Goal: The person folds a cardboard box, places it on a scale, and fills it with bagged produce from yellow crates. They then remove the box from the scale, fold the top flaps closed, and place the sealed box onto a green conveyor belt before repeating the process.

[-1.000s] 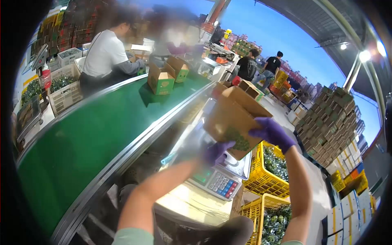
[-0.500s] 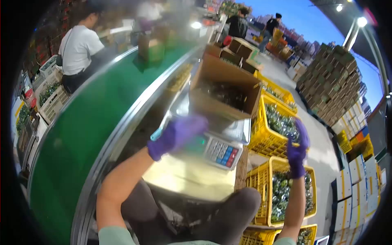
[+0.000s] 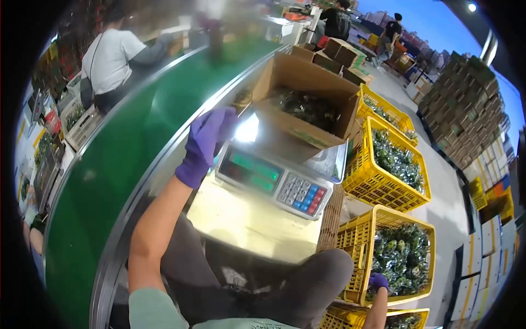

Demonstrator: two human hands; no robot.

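My left hand [image 3: 205,140], in a purple glove, is raised beside the left end of a digital scale [image 3: 249,171], its fingers loosely bent with nothing visible in them. On the scale's metal pan, an open cardboard box [image 3: 307,137] holds dark, shiny plastic-wrapped items [image 3: 309,109]. My right hand [image 3: 378,282], also gloved in purple, reaches down at the near-left inside of a yellow crate [image 3: 372,214]. Clear bags of green produce [image 3: 402,255] fill that crate. The right hand's fingers are mostly hidden against the bags, so their grip does not show.
A green conveyor belt [image 3: 120,181] with a metal rail runs along my left. Another yellow crate [image 3: 359,175] of bagged produce stands beyond the nearer one. Stacked cartons [image 3: 466,109] rise at the far right. A person in a white shirt [image 3: 112,60] is across the belt.
My right hand has dropped from above the crates into the nearer crate. My left hand has moved from over the scale's display to its left side. The view has shifted slightly.
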